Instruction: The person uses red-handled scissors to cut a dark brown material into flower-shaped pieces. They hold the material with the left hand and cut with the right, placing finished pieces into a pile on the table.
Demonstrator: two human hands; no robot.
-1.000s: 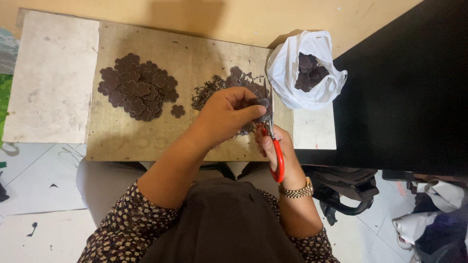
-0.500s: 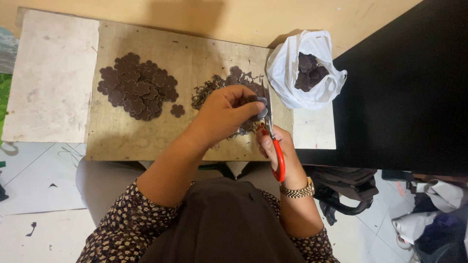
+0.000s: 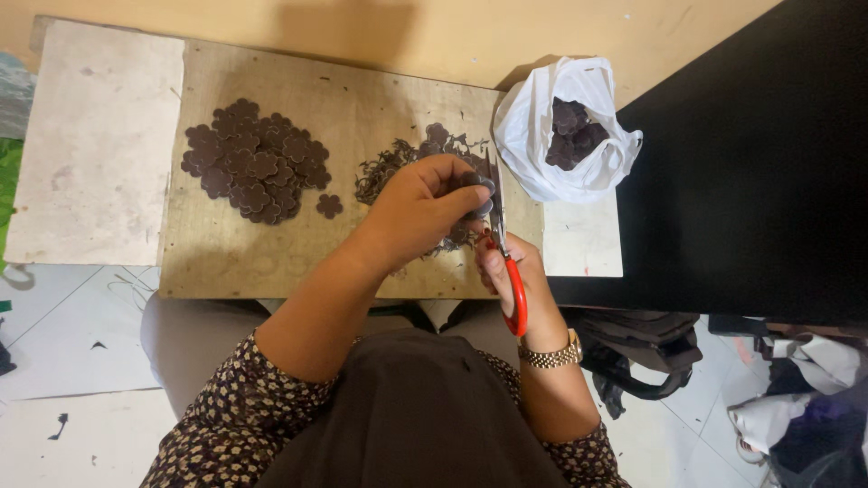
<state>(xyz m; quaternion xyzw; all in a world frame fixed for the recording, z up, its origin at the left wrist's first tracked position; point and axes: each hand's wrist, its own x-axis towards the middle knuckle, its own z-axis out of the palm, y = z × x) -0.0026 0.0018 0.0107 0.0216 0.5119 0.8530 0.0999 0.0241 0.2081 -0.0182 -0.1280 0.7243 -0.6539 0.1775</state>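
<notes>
Red-handled scissors (image 3: 506,262) gripped in my right hand (image 3: 515,271), blades up at dark flower piece (image 3: 476,185) pinched by my left hand (image 3: 420,212), just left of white bag (image 3: 565,136) on wooden board (image 3: 235,253).

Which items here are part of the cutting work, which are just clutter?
In use: left hand holding a dark piece; right hand with red-handled scissors; trimmed flower pile; scrap heap; white bag.

Lying about: black bag; cloth heap.
</notes>
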